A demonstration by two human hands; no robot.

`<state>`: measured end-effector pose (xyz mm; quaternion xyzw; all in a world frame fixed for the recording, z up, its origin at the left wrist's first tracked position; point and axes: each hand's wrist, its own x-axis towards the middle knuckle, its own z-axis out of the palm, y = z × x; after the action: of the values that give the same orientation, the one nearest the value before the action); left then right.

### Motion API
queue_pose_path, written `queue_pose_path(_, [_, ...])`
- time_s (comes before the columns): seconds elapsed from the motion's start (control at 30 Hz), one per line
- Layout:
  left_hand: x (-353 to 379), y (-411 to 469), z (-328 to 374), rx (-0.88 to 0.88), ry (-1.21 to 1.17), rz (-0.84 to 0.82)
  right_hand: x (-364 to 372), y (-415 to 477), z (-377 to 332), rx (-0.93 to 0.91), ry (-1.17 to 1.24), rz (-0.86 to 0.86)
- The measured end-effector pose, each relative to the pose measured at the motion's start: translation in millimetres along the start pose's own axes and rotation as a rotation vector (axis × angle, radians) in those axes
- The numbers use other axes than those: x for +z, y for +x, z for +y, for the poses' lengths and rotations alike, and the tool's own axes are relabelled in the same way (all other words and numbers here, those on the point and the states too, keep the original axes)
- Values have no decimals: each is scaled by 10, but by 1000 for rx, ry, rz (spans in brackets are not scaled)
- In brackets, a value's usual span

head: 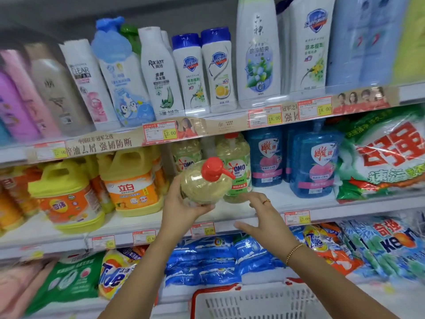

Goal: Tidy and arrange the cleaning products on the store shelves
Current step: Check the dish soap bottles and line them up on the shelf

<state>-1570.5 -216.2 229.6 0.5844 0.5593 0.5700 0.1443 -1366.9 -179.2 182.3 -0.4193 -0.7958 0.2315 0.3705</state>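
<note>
Above the red-rimmed basket [230, 293], my left hand [181, 203] gripped the red-pumped OMO bottle [204, 185] before the middle shelf [138, 224]. My right hand [266, 215], fingers [259, 199] wide, hovered near the standing OMO twin [236, 166]. Next, probably, the held bottle needed setting upright beside it.

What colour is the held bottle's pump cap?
Red pump cap on the bottle; clearest in head view.

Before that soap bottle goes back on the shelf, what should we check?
1. Left hand grips the OMO pump bottle: ok.
2. Red pump head is on the bottle: ok.
3. Bottle upright: not ok, it is tilted toward the camera.
4. Bare spot on the middle shelf beside the standing OMO bottle: ok.
5. Right hand free to help: ok, open and holding nothing.
</note>
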Motion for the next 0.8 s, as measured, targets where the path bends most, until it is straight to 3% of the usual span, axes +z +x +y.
queue_pose_path(0.17, [-7, -120, 599, 162, -7, -24, -206, -212, -193, -19, 190, 98])
queue_pose_path(0.3, [32, -274, 912, 177, -30, -34, -339, -302, -313, -59, 263, 153])
queue_pose_path(0.43, [75, -422, 1038, 44, -112, 10, -368, -417, -366, -84, 293, 148])
queue_pose_path(0.6, [121, -473, 1025, -141, -392, 44, -323, -590, -409, -96, 308, 165])
queue_pose_path(0.8, [152, -444, 942, -289, -660, 98, -165, -599, -455, -169, 74, 325])
